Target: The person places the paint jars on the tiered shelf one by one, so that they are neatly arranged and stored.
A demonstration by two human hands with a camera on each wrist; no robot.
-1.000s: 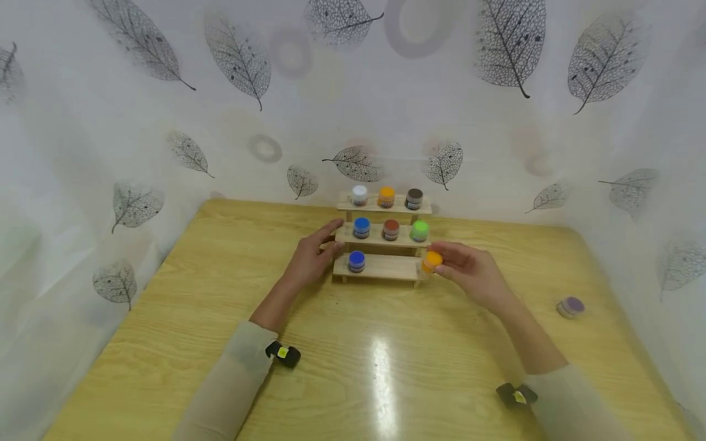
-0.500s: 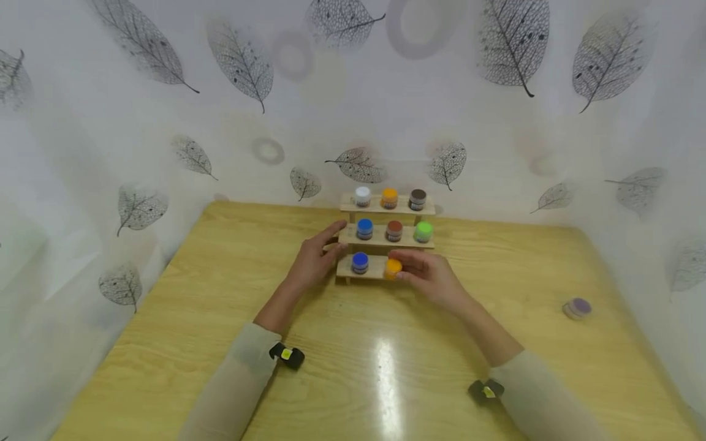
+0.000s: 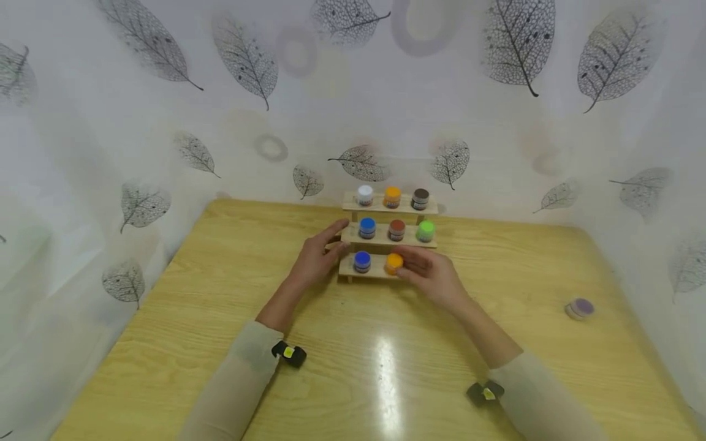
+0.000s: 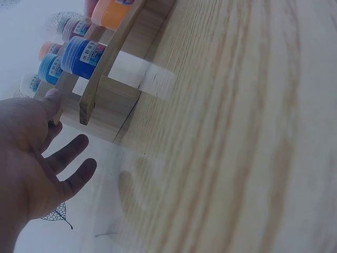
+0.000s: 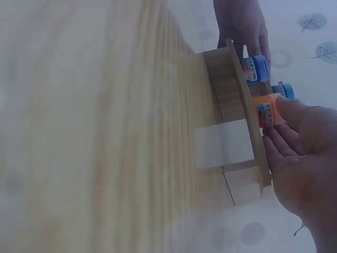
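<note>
A three-tier wooden stand [image 3: 377, 268] holds small paint jars. My right hand [image 3: 438, 280] pinches an orange paint jar [image 3: 394, 264] between thumb and fingers at the middle of the bottom tier. The right wrist view has this orange jar [image 5: 265, 110] upright against the shelf top, the thumb on its lid side. To its left on the same tier is a dark blue jar [image 3: 362, 261]. My left hand [image 3: 313, 264] grips the left end of the middle tier, thumb in front and index finger behind; its other fingers spread loosely in the left wrist view.
Light blue [image 3: 367, 228], red-brown [image 3: 397, 229] and green [image 3: 426, 231] jars stand on the middle tier. White [image 3: 365, 195], orange [image 3: 393, 196] and dark brown [image 3: 420, 198] ones top the stand. A purple-lidded jar [image 3: 580, 309] lies tipped on the table [image 3: 331, 380] at right.
My right hand has carried the orange jar leftward from the bottom tier's right end to its middle, then stayed nearly still. The left hand keeps its place at the stand.
</note>
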